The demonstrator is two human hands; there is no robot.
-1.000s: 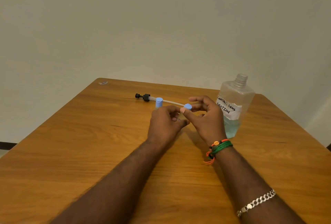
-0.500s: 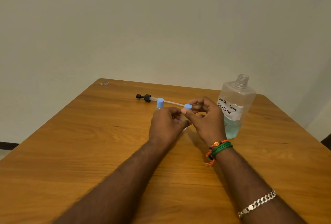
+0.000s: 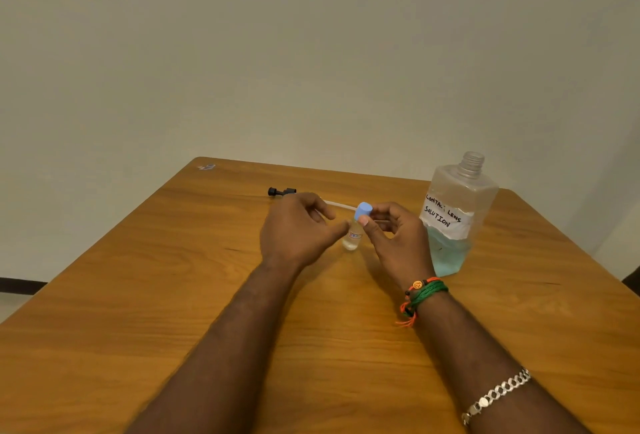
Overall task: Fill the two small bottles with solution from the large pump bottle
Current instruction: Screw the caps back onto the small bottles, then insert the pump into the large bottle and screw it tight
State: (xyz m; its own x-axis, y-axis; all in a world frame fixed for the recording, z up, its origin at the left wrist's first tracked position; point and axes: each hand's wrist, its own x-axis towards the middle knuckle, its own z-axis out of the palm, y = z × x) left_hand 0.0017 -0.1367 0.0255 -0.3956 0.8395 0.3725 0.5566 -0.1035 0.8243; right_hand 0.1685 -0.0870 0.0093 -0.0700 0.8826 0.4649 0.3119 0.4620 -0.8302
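Observation:
A small clear bottle [image 3: 352, 238] with a blue cap [image 3: 363, 209] is pinched at the cap by my right hand [image 3: 398, 243]; it hangs slightly tilted, its base at or just above the table. My left hand [image 3: 298, 229] is beside it on the left, fingers loosely apart, index tip close to the bottle's side, nothing seen in it. The second small bottle is hidden behind my left hand. The large clear bottle [image 3: 450, 222], labelled "contact lens solution", stands uncapped to the right, part full of bluish liquid. Its black pump head [image 3: 281, 191] and white tube [image 3: 341, 205] lie behind my hands.
Everything rests on a wooden table [image 3: 173, 295] that meets a plain wall at the back. A small scrap [image 3: 207, 167] lies near the far left corner. My right arm wears thread bands at the wrist and a metal chain bracelet.
My left hand has let go of the small bottle and moved left, now covering the second small bottle. My right hand still holds the blue cap, with the bottle body now exposed.

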